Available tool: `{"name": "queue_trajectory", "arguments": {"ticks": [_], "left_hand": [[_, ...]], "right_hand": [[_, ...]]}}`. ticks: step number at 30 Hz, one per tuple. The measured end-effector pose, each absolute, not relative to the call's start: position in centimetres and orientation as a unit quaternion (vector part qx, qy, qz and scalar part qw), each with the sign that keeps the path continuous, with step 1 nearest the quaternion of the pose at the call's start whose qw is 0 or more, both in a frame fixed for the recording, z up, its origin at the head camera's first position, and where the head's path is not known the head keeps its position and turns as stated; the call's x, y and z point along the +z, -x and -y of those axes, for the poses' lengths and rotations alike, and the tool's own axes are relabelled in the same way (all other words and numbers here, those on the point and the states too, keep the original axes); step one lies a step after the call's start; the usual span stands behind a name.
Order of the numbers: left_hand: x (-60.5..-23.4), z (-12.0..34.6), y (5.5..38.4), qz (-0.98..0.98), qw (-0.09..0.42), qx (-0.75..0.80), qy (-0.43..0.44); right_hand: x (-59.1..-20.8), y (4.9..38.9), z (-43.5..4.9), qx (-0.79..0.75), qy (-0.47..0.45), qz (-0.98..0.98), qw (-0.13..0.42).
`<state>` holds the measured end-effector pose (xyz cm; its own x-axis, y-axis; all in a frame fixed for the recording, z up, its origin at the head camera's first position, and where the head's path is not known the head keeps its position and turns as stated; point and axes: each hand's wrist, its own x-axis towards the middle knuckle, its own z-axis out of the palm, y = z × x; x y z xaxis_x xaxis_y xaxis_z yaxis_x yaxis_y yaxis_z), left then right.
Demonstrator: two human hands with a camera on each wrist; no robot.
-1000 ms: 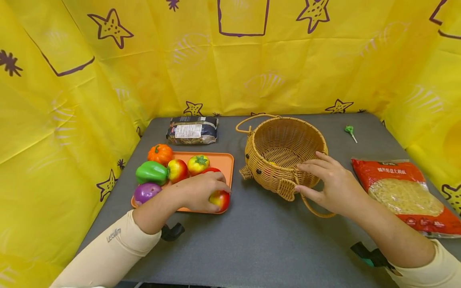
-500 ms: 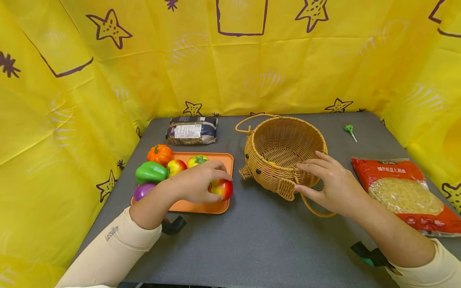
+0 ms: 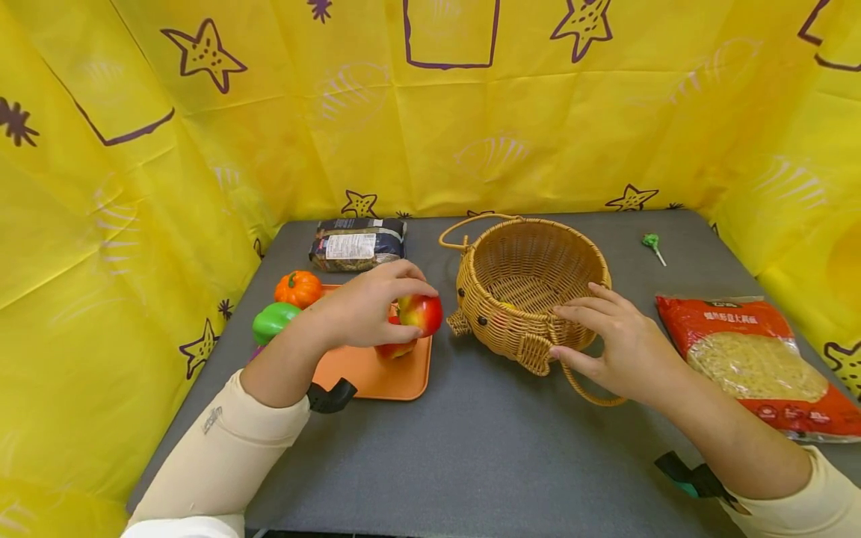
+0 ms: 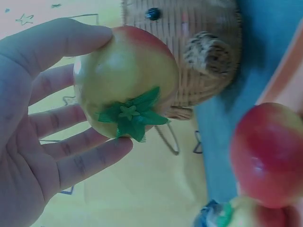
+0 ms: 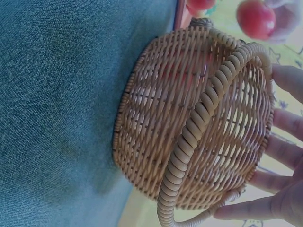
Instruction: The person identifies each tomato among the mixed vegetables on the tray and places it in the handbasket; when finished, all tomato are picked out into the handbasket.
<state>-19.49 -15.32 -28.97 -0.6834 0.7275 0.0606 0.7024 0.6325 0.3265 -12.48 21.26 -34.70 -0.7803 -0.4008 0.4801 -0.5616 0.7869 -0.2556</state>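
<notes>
My left hand (image 3: pixel 370 302) grips a red-and-yellow toy tomato (image 3: pixel 421 314) between thumb and fingers, above the right side of the orange tray (image 3: pixel 377 381). Its green leafy top (image 4: pixel 130 113) shows in the left wrist view. Right of the tray stands a wicker basket (image 3: pixel 511 329) with a pig's snout and ears. Fingers of my right hand (image 3: pixel 622 344) rest loosely on its near right rim, fairly straight. Through the weave in the right wrist view, something red (image 5: pixel 182 71) shows inside. Another red tomato (image 4: pixel 270 156) lies on the tray below the left hand.
The tray's left side bears an orange pumpkin (image 3: pixel 298 289) and a green pepper (image 3: pixel 274 321); my left arm hides other pieces. Behind lies a dark pasta pack (image 3: pixel 356 245). A red noodle bag (image 3: pixel 760 366) and a green lollipop (image 3: pixel 652 243) lie at right.
My left hand has lifted the tomato off the tray's front right corner and carried it up, forward and slightly right, closer to the basket. The right hand stays on the rim.
</notes>
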Motion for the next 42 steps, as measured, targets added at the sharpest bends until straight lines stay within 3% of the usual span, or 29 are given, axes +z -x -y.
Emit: {"name": "queue_trajectory", "arguments": {"ticks": [19, 42], "left_hand": [[-26.0, 10.4, 22.4, -0.881, -0.057, 0.191, -0.428], [-28.8, 3.4, 25.3, -0.885, -0.001, 0.145, -0.443]], "right_hand": [[-34.7, 12.5, -21.4, 0.196, -0.257, 0.925, 0.198], [-34.9, 12.6, -21.5, 0.192, -0.264, 0.923, 0.206]]}}
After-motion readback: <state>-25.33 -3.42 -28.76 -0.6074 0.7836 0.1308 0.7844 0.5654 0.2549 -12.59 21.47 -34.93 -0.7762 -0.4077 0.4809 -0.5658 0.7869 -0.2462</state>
